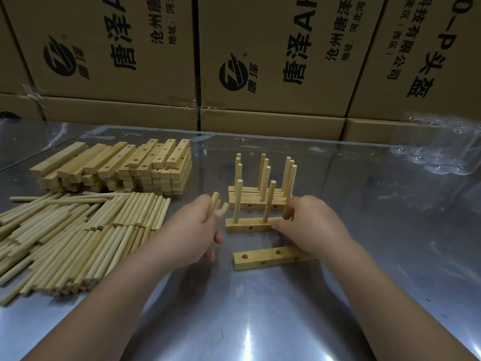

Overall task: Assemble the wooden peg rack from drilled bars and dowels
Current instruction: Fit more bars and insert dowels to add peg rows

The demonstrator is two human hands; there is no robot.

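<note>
Two pegs [237, 199] stand in your bar [250, 225]; likely one more to go. Left grip [195, 227] holds spare dowels [218, 204]; right grip [309, 225] pinches the bar.

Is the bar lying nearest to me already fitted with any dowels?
No, the nearest bar lies flat on the table with all its visible holes empty.

Bright, even light from overhead. White glare streaks on worktop [390, 256] nr front edge, soft shadows under forearms [385, 295]. Left hand [192, 230] slightly motion-blurred. Cartons [273, 48] behind worktop lean outward w/ wide-angle distortion.
</note>
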